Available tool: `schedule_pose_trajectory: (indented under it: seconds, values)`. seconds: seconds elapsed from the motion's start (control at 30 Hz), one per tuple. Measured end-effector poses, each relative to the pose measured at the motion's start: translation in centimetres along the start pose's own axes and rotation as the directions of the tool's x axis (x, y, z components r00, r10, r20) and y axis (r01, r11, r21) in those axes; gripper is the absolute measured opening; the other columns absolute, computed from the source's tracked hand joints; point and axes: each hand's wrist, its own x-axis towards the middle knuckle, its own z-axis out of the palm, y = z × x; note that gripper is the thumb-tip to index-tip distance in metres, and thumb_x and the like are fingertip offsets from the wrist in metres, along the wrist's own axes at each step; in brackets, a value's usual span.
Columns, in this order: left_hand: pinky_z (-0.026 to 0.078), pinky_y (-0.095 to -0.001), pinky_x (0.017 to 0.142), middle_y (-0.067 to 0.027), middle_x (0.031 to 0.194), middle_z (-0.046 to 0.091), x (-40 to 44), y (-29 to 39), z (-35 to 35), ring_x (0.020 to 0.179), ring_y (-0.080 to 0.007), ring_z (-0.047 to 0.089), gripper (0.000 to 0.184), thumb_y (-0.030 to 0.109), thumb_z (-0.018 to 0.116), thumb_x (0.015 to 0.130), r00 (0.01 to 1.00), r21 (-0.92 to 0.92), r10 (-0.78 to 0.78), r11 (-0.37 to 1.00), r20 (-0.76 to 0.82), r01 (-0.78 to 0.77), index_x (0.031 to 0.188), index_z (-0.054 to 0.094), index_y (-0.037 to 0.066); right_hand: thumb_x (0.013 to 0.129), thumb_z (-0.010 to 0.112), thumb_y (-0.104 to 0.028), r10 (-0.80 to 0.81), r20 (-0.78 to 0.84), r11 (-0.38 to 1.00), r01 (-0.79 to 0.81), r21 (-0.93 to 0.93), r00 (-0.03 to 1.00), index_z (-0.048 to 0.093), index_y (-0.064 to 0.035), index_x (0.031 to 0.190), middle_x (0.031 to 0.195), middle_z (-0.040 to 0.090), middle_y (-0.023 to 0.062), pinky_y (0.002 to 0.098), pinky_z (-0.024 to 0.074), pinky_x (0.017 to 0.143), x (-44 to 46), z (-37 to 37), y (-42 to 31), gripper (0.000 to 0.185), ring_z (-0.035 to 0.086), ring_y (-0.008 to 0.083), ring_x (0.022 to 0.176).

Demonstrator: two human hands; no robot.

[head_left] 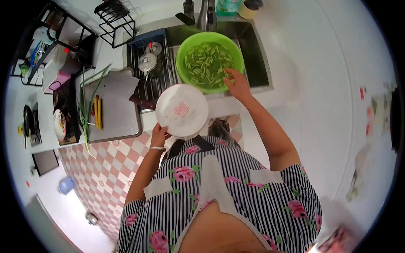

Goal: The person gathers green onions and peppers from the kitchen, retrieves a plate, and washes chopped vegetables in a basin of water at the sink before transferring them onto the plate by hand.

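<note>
My left hand point(159, 135) grips the lower rim of a white plate point(168, 105) with a pink print in its middle. The plate is held in front of the sink, its upper right edge close to a green basin point(182, 72). Water fills the basin, and many short cut green vegetable stems point(206, 67) float in it. Over the basin's right side, my right hand point(237, 85) has its fingers curled together, with green pieces at the fingertips. How many pieces it holds is hidden.
The basin stands in a steel sink point(259, 63) under a faucet point(207, 17). To the left, a drying rack holds pot lids point(147, 62). A cleaver point(120, 85), green onions point(84, 107) and yellow sticks point(98, 111) lie on a grey tray point(120, 122).
</note>
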Motion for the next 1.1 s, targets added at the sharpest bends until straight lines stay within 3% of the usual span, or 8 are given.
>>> schedule_pose_trajectory:
  seconds: [0.2, 0.4, 0.47, 0.6, 0.8, 0.97, 1.03, 1.1]
  values:
    - [0.051, -0.0271, 0.06, -0.0046, 0.092, 0.059, -0.9, -1.7, 4.4, 0.068, -0.0133, 0.059, 0.036, 0.018, 0.056, 0.082, 0.9, -0.091, -0.014, 0.995, -0.435, -0.028, 0.116, 0.046, 0.007, 0.08, 0.057, -0.039, 0.11, 0.477, 0.827, 0.186, -0.53, 0.872, 0.035, -0.0163, 0.134, 0.144, 0.021, 0.0106, 0.0538, 0.0242, 0.101, 9.7, 6.0, 5.8, 0.062, 0.023, 0.0284, 0.13]
    - [0.043, -0.0223, 0.052, -0.0059, 0.091, 0.056, -2.6, -2.2, 7.0, 0.067, -0.0102, 0.054, 0.039, 0.023, 0.062, 0.081, 0.718, -0.124, -0.1, 0.992, -0.689, 0.018, 0.111, 0.047, 0.002, 0.078, 0.056, -0.043, -0.267, 0.886, 0.486, 0.847, -0.216, 0.379, 0.027, -0.0202, 0.138, 0.147, 0.006, 0.0123, 0.0622, 0.0113, 0.101, 13.2, 14.9, 9.1, 0.07, 0.006, 0.0343, 0.134]
    - [0.043, -0.0255, 0.059, -0.0051, 0.096, 0.055, -3.9, -3.2, 7.2, 0.073, -0.0107, 0.053, 0.038, 0.025, 0.06, 0.083, 0.631, 0.199, 0.149, 0.98, -0.761, 0.009, 0.111, 0.05, 0.002, 0.079, 0.056, -0.043, -0.135, 0.8, 0.665, 0.652, -0.365, 0.585, 0.024, -0.0211, 0.139, 0.147, 0.003, 0.0144, 0.063, 0.0109, 0.101, 16.4, 14.4, 11.0, 0.072, 0.003, 0.0358, 0.134]
    - [0.042, -0.0261, 0.062, -0.0042, 0.098, 0.054, -4.2, 3.9, 12.7, 0.072, -0.0122, 0.048, 0.028, 0.011, 0.06, 0.08, 0.609, 0.569, 0.504, 0.816, -0.612, -0.103, 0.107, 0.053, 0.003, 0.078, 0.058, -0.044, 0.144, 0.586, 0.891, 0.153, -0.428, 0.798, 0.02, -0.0238, 0.14, 0.146, 0.003, 0.0168, 0.0659, 0.0108, 0.099, 16.3, 13.7, 15.7, 0.075, 0.0, 0.0363, 0.134]
    - [0.048, -0.0303, 0.07, -0.0102, 0.099, 0.056, 3.1, 12.8, 17.9, 0.086, -0.0258, 0.056, 0.024, 0.007, 0.06, 0.077, 0.834, 0.637, 0.548, 0.621, 0.063, -0.456, 0.101, 0.058, 0.006, 0.076, 0.062, -0.038, -0.146, 0.898, 0.599, 0.76, -0.253, 0.414, 0.039, -0.0182, 0.131, 0.142, 0.018, 0.0207, 0.0613, 0.0269, 0.094, 13.5, 11.3, 13.6, 0.063, 0.015, 0.0383, 0.131]
    - [0.041, -0.0389, 0.084, -0.0138, 0.108, 0.052, 19.1, 10.7, 21.8, 0.101, -0.0304, 0.051, 0.044, 0.024, 0.065, 0.076, 0.978, 0.913, 0.19, 0.377, 0.091, -0.158, 0.114, 0.051, 0.007, 0.081, 0.054, -0.015, -0.002, 0.687, 0.827, 0.387, -0.407, 0.727, 0.054, -0.0095, 0.113, 0.139, 0.028, 0.0168, 0.0516, 0.0348, 0.092, 16.3, 16.8, 15.7, 0.033, 0.032, 0.0371, 0.123]
    - [0.036, -0.0427, 0.092, -0.0174, 0.125, 0.038, 25.0, 7.9, 21.9, 0.114, -0.0353, 0.039, 0.061, 0.034, 0.065, 0.075, 0.941, 0.897, 0.293, 0.35, 0.168, -0.269, 0.124, 0.041, 0.007, 0.081, 0.054, -0.016, -0.095, 0.512, 0.984, 0.003, 0.177, 0.854, 0.054, -0.0113, 0.114, 0.14, 0.026, 0.0143, 0.0505, 0.0307, 0.097, 18.5, 18.2, 16.0, 0.033, 0.028, 0.0333, 0.126]
    - [0.032, -0.0452, 0.097, -0.0187, 0.136, 0.025, 30.2, 5.0, 21.2, 0.123, -0.0385, 0.028, 0.074, 0.04, 0.064, 0.075, 0.899, 0.959, 0.388, 0.109, 0.201, -0.262, 0.132, 0.031, 0.009, 0.083, 0.054, -0.022, -0.429, 0.557, 0.69, 0.656, -0.305, 0.711, 0.053, -0.0124, 0.118, 0.142, 0.023, 0.0119, 0.0508, 0.0231, 0.103, 19.8, 14.8, 12.4, 0.036, 0.022, 0.029, 0.13]
